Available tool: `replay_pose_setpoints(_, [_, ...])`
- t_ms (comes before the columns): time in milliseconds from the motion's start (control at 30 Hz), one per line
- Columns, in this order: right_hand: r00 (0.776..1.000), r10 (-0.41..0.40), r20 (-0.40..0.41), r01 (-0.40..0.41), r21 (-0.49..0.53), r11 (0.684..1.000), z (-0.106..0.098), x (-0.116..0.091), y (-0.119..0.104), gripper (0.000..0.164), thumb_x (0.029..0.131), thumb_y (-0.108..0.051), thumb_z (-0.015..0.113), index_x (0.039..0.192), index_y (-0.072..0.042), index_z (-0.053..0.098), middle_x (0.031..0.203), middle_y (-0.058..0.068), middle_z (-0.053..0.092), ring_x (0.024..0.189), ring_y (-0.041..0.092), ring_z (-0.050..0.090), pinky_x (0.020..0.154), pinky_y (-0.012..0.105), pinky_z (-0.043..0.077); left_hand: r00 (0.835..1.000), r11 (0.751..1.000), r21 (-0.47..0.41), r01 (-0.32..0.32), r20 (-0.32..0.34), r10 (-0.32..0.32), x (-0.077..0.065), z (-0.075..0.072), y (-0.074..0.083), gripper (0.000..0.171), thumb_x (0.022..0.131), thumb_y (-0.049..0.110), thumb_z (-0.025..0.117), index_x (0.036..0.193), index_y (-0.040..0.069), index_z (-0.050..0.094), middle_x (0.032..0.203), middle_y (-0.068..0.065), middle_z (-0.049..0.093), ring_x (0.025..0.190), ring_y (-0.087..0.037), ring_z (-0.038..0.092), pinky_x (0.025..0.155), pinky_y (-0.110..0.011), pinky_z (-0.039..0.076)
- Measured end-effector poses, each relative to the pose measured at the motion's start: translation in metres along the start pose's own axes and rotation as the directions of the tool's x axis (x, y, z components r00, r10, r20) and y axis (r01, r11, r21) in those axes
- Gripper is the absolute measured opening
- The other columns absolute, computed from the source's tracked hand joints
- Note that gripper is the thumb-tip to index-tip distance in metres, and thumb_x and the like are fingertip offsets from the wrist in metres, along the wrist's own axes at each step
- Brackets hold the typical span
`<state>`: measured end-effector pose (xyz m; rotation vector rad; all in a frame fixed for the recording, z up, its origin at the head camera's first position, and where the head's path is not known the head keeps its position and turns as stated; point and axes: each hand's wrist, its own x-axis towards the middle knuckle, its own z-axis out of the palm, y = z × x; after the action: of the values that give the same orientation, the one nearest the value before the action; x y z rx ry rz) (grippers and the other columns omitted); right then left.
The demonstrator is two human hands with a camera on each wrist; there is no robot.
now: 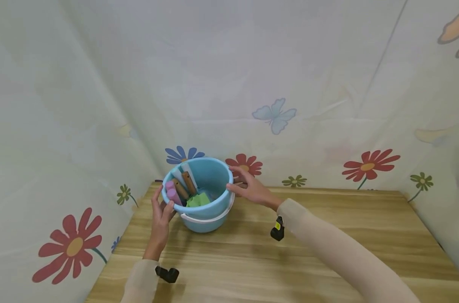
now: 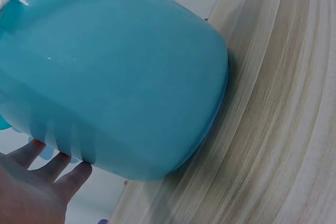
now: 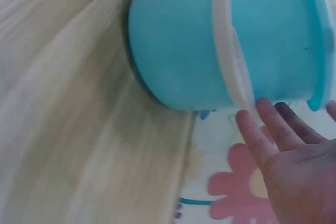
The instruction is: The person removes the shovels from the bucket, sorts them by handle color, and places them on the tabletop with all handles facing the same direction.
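A light blue bucket (image 1: 204, 225) stands on the wooden table near the back left, its white handle (image 1: 210, 219) hanging down on the near side. Inside are two pink cylinders (image 1: 173, 196), two brown wooden-looking handles (image 1: 189, 183), pale flat pieces (image 1: 187, 168) and a crumpled green cloth-like piece (image 1: 199, 200). My left hand (image 1: 162, 214) touches the bucket's left side with spread fingers, thumb by the rim. On the opposite side, my right hand (image 1: 252, 189) has its fairly straight fingers at the rim and outer wall. The right wrist view shows its fingertips (image 3: 245, 118) by the handle.
The wooden table (image 1: 290, 252) extends to the right and toward me. A pale curtain-like sheet (image 1: 309, 63) printed with flowers and butterflies rises behind the table and along both sides. Each wrist carries a small black device (image 1: 277, 229).
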<state>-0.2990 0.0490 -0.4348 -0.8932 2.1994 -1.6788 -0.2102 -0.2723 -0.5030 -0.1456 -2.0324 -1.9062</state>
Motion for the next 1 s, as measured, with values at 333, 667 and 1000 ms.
replay_pose_setpoints(333, [0.986,0.098,0.135,-0.060,-0.265,0.962,-0.036,0.021,-0.032,0.060,0.101,-0.041,0.066,0.148,-0.007,0.051,0.138,0.012,0.062,0.113,0.029,0.068,0.088,0.045,0.060,1.000,1.000,0.017,-0.002,0.003,0.002,-0.001,0.001,0.002,0.061,0.109,0.034,0.046,0.162,0.035,0.017,0.166,-0.001,0.020,0.150,-0.032,0.028,0.113,-0.067,0.034])
replay_pose_setpoints(667, [0.935,0.217,0.280,-0.046,-0.511,0.858,-0.053,0.047,-0.071,0.063,0.102,-0.045,0.062,0.149,-0.003,0.051,0.135,0.014,0.064,0.086,0.017,0.072,0.069,0.031,0.060,1.000,1.000,-0.023,-0.002,0.009,0.002,0.001,0.001,-0.001,0.061,0.109,0.029,0.045,0.163,0.034,0.017,0.166,-0.003,0.022,0.150,-0.031,0.030,0.114,-0.064,0.034])
replay_pose_setpoints(1000, [0.922,0.220,0.319,0.039,-0.641,0.767,-0.053,0.067,-0.104,0.052,0.098,-0.038,0.070,0.140,-0.007,0.061,0.127,0.011,0.070,0.107,0.025,0.070,0.089,0.039,0.059,1.000,1.000,-0.022,-0.002,0.010,0.003,-0.002,0.002,0.002,0.060,0.110,0.030,0.045,0.163,0.032,0.017,0.165,-0.005,0.023,0.149,-0.031,0.031,0.113,-0.065,0.035])
